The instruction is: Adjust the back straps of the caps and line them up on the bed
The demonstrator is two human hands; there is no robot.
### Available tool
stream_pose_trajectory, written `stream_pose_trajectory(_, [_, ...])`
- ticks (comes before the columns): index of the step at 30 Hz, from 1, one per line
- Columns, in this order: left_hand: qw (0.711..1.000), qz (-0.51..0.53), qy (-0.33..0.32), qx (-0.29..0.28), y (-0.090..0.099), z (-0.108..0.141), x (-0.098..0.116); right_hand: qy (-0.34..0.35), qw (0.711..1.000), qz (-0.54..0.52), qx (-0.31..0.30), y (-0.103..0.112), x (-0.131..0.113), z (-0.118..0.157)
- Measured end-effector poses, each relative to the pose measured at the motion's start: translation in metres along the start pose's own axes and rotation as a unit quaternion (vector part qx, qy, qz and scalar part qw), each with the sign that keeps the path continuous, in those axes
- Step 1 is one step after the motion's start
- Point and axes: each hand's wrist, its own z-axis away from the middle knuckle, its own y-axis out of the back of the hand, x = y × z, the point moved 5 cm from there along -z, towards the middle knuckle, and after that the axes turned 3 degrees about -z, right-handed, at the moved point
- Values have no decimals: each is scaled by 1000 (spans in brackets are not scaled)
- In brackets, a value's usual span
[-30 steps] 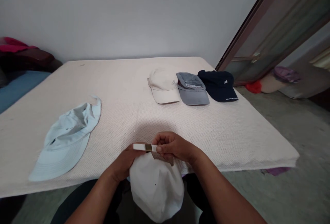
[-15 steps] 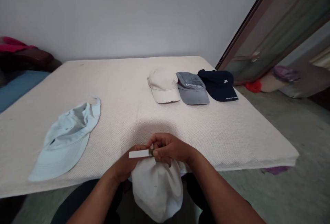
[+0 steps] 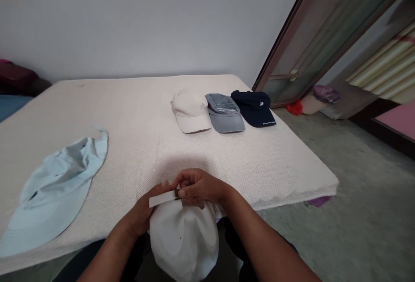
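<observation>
A white cap (image 3: 184, 241) hangs over my lap at the table's near edge, its back strap (image 3: 162, 198) uppermost. The fingers of my right hand (image 3: 197, 187) pinch the strap at its small metal buckle. My left hand (image 3: 145, 208) is closed round the cap's left edge, beneath the loose end of the strap; some of its fingers are hidden. To the left lies a crumpled light blue cap (image 3: 61, 187), brim toward me.
Further back, a cream cap (image 3: 191, 111), a grey cap (image 3: 225, 113) and a navy cap (image 3: 254, 108) sit side by side on the white-covered table (image 3: 129, 104). A wall (image 3: 145, 22) stands behind, a framed glass door (image 3: 292, 70) at the right.
The view has turned rightward, so the table and caps appear further left. The strap's loose end now tilts more, while both hands keep their hold on the white cap.
</observation>
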Motion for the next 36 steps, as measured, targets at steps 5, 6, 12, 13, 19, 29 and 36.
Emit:
stream_pose_trajectory(5, [996,-7,9,-83,-9,-4,-4,9,999,-28,-28,0,0,5])
stream_pose_trajectory(6, [997,1,9,-82,-10,-4,-5,10,999,-35,-34,0,0,6])
stream_pose_trajectory(12, [997,7,4,-71,-18,-3,-2,13,998,-50,-46,3,3,7])
stream_pose_trajectory(13, [997,7,7,-72,-20,-2,-2,10,997,-52,-48,3,3,7])
stream_pose_trajectory(19, [999,-9,3,-40,-21,1,3,-23,998,-46,-29,2,2,7])
stream_pose_trajectory(29, [996,-47,17,-77,-4,-4,-6,-17,1000,-17,-17,3,1,6])
stream_pose_trajectory(36, [996,-66,55,-30,8,-3,-8,-17,999,-18,-38,3,0,13])
